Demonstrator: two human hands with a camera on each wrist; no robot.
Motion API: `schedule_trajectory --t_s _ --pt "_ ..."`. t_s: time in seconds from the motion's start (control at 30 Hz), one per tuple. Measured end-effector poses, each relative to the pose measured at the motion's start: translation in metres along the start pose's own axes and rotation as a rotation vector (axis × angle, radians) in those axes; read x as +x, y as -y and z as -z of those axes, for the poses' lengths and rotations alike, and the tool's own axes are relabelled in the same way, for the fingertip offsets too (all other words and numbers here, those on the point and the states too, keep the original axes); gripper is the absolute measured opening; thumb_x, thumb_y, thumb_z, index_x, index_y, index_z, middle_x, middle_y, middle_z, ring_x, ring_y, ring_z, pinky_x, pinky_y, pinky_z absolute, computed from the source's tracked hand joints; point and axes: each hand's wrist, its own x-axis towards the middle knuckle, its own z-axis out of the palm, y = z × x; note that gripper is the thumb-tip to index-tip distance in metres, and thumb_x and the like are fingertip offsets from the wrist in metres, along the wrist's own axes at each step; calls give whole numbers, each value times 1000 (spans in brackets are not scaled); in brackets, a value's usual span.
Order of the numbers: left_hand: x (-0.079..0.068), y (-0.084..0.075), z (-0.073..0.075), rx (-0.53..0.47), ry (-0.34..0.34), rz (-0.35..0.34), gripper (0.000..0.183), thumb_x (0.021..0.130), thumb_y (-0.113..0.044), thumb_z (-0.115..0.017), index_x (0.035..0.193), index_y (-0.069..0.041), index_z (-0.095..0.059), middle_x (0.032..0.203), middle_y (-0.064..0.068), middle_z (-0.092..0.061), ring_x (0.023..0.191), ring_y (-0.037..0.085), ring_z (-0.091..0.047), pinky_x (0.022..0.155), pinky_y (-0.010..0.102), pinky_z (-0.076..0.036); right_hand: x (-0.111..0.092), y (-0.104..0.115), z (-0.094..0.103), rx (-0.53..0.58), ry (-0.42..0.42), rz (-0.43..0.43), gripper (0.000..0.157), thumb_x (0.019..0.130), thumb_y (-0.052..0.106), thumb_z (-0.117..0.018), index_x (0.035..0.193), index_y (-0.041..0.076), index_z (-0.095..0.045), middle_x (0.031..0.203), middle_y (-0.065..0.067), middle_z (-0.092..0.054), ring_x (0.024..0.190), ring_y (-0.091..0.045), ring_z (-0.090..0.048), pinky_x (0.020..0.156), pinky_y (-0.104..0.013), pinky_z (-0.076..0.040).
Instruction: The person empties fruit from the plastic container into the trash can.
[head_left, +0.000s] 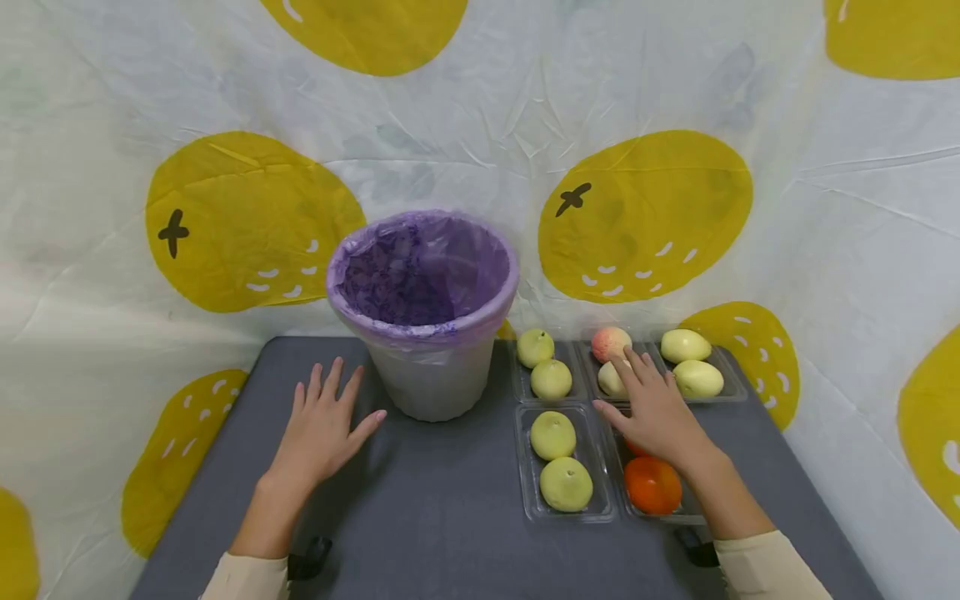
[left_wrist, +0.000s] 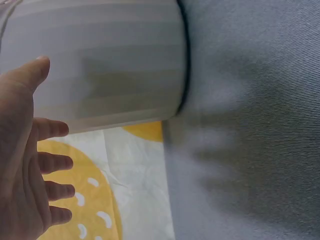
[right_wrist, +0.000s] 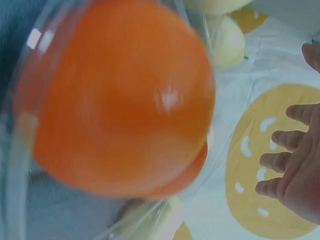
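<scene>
My left hand hovers over the grey table left of a pale bin, fingers spread and holding nothing. In the left wrist view the bin wall is beside the thumb. Above the clear trays at the right is my right hand, its fingers also straight and empty. Below it, an orange-red round fruit lies in a tray, with another partly hidden behind the hand. A pinkish peach and a pale fruit, partly covered by the fingers, sit in the tray beyond.
A purple plastic liner covers the bin's rim. Round yellow-green fruits fill two trays right of the bin. Pale yellow oval fruits lie in the back right tray. A fruit-printed cloth hangs behind the table.
</scene>
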Motion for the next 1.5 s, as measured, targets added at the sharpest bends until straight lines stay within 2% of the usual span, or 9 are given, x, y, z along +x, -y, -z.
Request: schedule_trajectory --t_s 0.3,0.47,0.63,0.83,1.1,1.27,1.5 --pt "0 -2 16 2 -10 -26 81 103 -64 -47 159 -5 -39 165 30 -25 150 57 -23 118 75 -22 6 -29 19 126 -3 -27 81 104 48 -57 163 2 -25 167 -29 -22 151 -56 -21 111 -84 -13" --pt "-2 0 26 18 -37 -48 77 104 -56 -53 157 -2 -41 161 32 -32 146 57 -32 116 74 -28 6 -47 24 159 6 -58 82 105 48 -55 164 1 -22 165 -30 -25 147 -57 -27 113 -78 -22" --pt "-2 2 36 -7 -114 -80 72 103 -48 -60 152 3 -45 155 34 -41 139 55 -42 113 70 -36 6 -63 26 169 12 -103 82 106 50 -52 164 3 -20 163 -31 -30 141 -58 -37 109 -76 -32" --pt "-4 6 52 -64 -203 -101 68 101 -37 -66 150 7 -45 150 34 -46 134 54 -47 109 70 -40 6 -80 24 163 10 -157 80 105 51 -52 164 4 -23 157 -35 -36 136 -62 -39 104 -78 -35" --pt "-2 10 80 -133 -305 -116 63 102 -30 -67 150 5 -46 147 30 -50 135 50 -48 108 69 -41 5 -103 24 325 27 -177 76 108 47 -48 165 7 -18 158 -37 -34 135 -63 -40 100 -76 -43" --pt "6 13 95 -155 -384 -132 62 100 -25 -68 151 3 -45 146 29 -52 133 50 -50 107 69 -42 4 -117 25 374 10 -182 75 109 44 -49 165 4 -18 161 -34 -30 137 -61 -39 102 -74 -42" --pt "23 12 112 -221 -441 -141 64 101 -21 -67 154 1 -41 146 29 -50 127 46 -54 104 68 -46 5 -137 30 422 -19 -170 72 110 37 -47 163 -1 -18 159 -35 -32 137 -61 -38 101 -76 -40"
